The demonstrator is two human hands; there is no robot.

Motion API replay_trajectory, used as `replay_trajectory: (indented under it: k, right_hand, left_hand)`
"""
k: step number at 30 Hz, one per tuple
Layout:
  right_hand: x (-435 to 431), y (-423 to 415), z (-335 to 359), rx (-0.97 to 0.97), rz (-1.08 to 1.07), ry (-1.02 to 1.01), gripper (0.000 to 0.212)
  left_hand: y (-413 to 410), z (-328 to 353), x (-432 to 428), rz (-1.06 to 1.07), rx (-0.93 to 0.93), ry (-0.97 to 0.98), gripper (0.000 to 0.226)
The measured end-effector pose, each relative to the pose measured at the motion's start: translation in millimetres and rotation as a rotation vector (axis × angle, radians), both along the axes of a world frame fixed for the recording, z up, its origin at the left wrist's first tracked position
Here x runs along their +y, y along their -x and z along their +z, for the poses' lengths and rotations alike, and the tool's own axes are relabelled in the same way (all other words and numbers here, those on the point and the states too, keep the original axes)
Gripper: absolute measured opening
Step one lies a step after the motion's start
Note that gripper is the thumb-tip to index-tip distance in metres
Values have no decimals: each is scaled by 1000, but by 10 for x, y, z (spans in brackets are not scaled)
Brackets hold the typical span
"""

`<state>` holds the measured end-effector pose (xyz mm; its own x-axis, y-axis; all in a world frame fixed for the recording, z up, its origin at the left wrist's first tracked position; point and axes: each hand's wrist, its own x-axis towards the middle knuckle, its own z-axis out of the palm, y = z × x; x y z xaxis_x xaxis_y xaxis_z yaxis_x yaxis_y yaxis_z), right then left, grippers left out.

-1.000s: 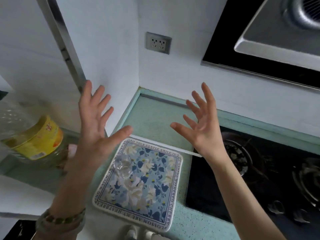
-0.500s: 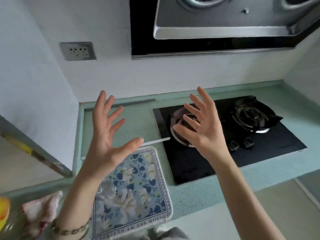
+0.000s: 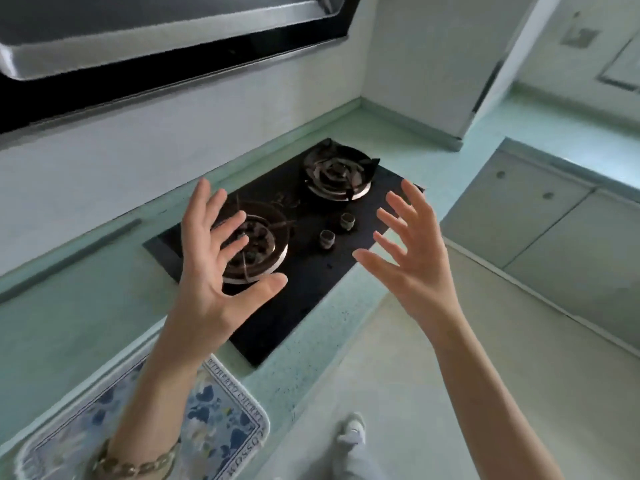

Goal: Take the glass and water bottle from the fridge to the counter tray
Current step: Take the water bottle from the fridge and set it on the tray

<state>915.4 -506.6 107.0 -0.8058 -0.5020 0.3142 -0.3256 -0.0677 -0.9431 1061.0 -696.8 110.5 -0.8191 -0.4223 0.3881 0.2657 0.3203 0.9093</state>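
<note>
A pale green desk (image 3: 86,317) runs along the white wall and turns a corner at the far right. Above it hangs a range hood (image 3: 145,36), steel with a black lower band. Set into the desk is a black glass stove (image 3: 311,278) with two ringed burners, the near one (image 3: 256,247) partly behind the left hand and the far one (image 3: 337,174) in plain view, and two small knobs (image 3: 336,228) between them and the stove's front edge. To the right, past a strip of light floor (image 3: 398,393), stand grey-green cabinet doors (image 3: 540,216). At the lower left a flowered tray (image 3: 221,420) with a lettered border lies flat on the desk, near the stove's front corner; the left forearm crosses over it and hides its middle, so whether the glass stands there cannot be told, and the water bottle and the fridge are out of view. The left hand (image 3: 211,268) is raised over the near burner, palm forward, its fingers (image 3: 199,209) spread wide and holding nothing. The right hand (image 3: 412,261) is raised beside it over the stove's right end and the floor, well apart from the left, its fingers (image 3: 415,202) likewise splayed and empty. A beaded bracelet (image 3: 135,462) circles the left wrist. A light shoe (image 3: 351,431) shows on the floor below.
</note>
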Motion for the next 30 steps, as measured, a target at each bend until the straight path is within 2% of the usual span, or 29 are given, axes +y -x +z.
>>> replay_trajectory:
  k: [8, 17, 25, 30]
  right_hand:
    - [924, 752, -16, -10, -221, 34, 91]
    - [2209, 1679, -6, 30, -466, 22, 88]
    - [3221, 1980, 6, 45, -741, 19, 87]
    - [3691, 2059, -46, 39, -934, 19, 87]
  left_hand:
    - [1273, -33, 630, -211, 22, 17, 109]
    - [2707, 10, 1709, -410, 74, -22, 112]
    - [3629, 24, 2691, -645, 99, -30, 101]
    - [4149, -6, 3261, -819, 89, -23, 102]
